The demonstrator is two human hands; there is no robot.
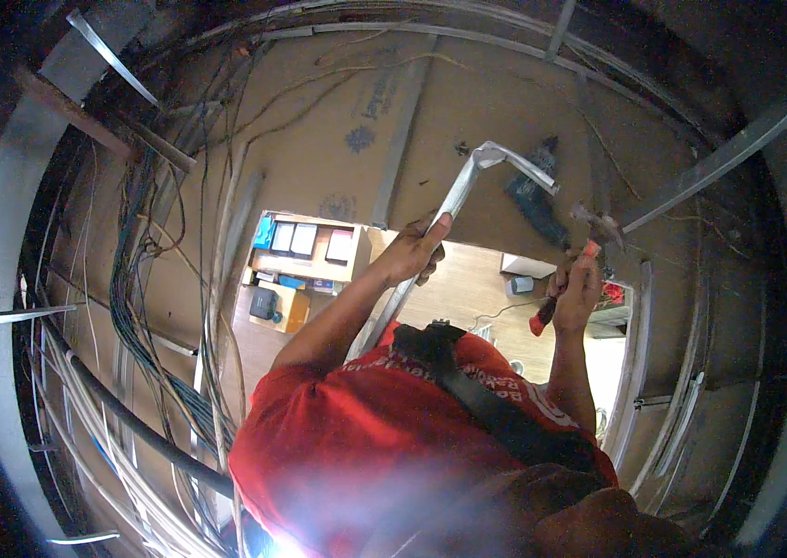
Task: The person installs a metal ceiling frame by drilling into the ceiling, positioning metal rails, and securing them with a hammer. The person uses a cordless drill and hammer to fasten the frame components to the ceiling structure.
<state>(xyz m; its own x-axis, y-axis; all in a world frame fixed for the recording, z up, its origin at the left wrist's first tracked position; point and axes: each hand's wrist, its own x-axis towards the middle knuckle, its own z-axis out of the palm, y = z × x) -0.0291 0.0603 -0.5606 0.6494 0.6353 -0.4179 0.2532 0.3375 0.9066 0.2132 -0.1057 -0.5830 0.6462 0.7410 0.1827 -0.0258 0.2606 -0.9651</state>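
My left hand (416, 253) is closed around a light metal channel strip (455, 193). The strip rises from in front of my chest and bends sharply at its far end, its short leg slanting down to the right. In my right hand (578, 285) is a hammer (593, 244) with a red and black handle, its head up and apart from the strip. A dark teal power drill (535, 203) lies on the brown board (319, 139), between the strip's bent end and the hammer head.
I stand in a rectangular opening in the board; a room with a shelf unit (328, 244) shows below. Bundled cables (147, 344) hang on the left, with a dark pipe (133, 418) among them. Metal struts (719, 166) cross at the right. A thin cable runs over the board.
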